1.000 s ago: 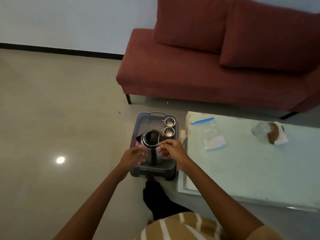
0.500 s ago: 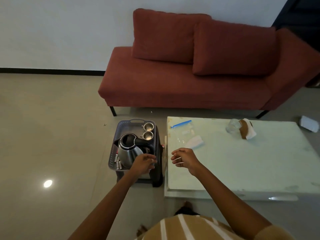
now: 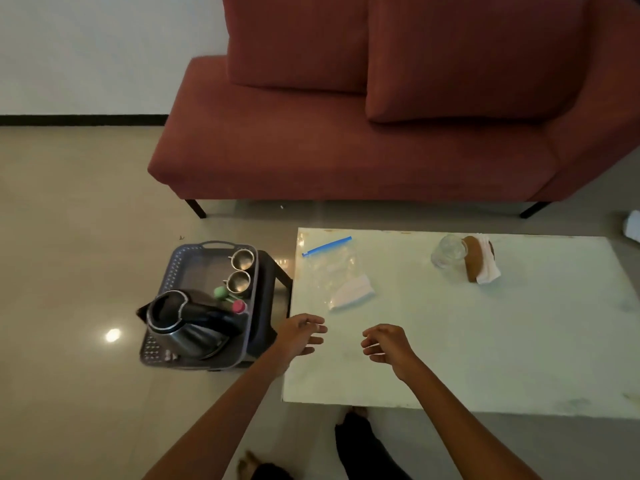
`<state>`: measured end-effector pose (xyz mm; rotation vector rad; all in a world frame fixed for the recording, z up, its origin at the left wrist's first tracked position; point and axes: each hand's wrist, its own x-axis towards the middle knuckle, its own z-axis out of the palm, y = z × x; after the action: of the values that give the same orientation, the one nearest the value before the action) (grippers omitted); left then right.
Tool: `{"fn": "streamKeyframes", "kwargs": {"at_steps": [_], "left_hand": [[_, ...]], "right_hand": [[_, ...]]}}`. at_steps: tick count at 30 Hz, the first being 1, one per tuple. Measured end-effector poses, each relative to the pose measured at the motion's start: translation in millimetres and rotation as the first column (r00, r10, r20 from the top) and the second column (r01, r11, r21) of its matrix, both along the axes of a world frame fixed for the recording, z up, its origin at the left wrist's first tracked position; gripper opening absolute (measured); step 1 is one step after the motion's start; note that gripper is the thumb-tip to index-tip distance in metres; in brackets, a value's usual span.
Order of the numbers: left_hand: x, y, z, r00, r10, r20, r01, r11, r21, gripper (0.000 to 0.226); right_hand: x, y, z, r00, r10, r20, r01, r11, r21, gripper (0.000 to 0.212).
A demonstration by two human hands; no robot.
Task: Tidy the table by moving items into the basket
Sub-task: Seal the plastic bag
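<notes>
Leftmost, the basket [image 3: 180,268] sits on a low stool beside the table [image 3: 519,341], already holding a kettle [image 3: 187,323] and two metal cups [image 3: 240,270]. Next, the left hand [image 3: 299,336] hovers at the table's left edge, fingers loosely spread, empty. Beyond its fingertips lies the zip bag [image 3: 341,275], long axis running away from the person, nearer this hand. Further right, the right hand [image 3: 388,344] hangs half-curled, empty. A glass jar [image 3: 448,251] and cloth [image 3: 486,265] lie well apart.

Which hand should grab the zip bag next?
Probably the left hand. It hovers empty and open at the table edge nearest the zip bag, on the basket side. The right hand, also empty, sits farther from the basket.
</notes>
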<state>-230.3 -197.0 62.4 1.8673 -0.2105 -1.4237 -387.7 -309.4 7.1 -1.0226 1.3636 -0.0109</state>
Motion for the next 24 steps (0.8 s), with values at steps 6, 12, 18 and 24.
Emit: {"fn": "streamKeyframes", "kwargs": {"at_steps": [6,12,18,24], "left_hand": [[-1.0,-60.3,-49.5,0.997,0.074,-0.015,-0.073,0.997,0.029,0.017],[-0.4,-72.1,-82.5,0.986,0.169,-0.001,-0.169,0.985,0.04,0.018],[3.1,-49.1,-107.2,0.975,0.22,-0.02,-0.219,0.973,0.069,0.017],[13.2,-48.2,-84.9,0.968,0.247,0.035,-0.248,0.967,0.059,0.019]], "right_hand": [[22.5,-87.1,-89.2,0.989,0.004,-0.149,-0.015,0.997,-0.071,0.01],[56.0,-139.9,-176.9,0.937,0.118,-0.328,-0.204,0.949,-0.242,0.042],[86.9,-156.8,-216.8,0.932,0.129,-0.339,-0.211,0.952,-0.22,0.048],[101.3,-149.7,-195.3,0.987,0.09,-0.135,-0.105,0.989,-0.102,0.019]]}}
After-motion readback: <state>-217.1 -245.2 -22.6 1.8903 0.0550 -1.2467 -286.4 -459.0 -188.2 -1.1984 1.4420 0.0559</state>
